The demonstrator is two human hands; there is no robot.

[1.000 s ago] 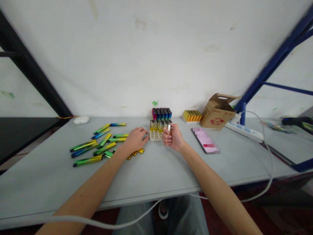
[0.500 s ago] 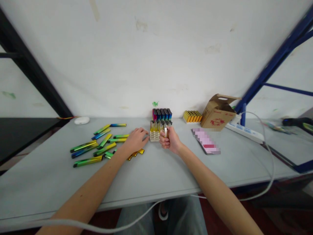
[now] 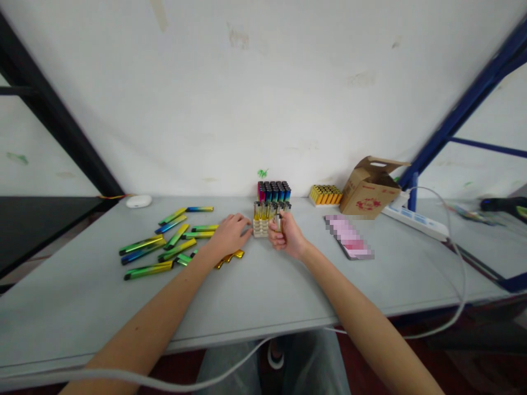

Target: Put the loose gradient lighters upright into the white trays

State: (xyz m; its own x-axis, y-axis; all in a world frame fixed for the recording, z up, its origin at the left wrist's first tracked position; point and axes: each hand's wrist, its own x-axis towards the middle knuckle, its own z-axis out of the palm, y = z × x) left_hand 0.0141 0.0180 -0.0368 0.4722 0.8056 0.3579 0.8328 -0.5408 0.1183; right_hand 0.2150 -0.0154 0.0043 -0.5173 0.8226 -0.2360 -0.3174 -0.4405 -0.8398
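No text is legible; the cardboard box [image 3: 370, 195] bears red printing [image 3: 369, 204], with a floral-looking emblem and lettering too small to read; the phone [image 3: 349, 238] shows a pixelated screen; the green scribble [image 3: 262, 173] on the wall [image 3: 185, 109] is indecipherable.

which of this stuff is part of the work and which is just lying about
Likely part of the work:
lighter in the right hand
pale tray beside the left hand
upright lighters in it
loose coloured tubes
dark-topped tubes behind it

Probably just lying about:
phone
white case
power strip
cardboard box
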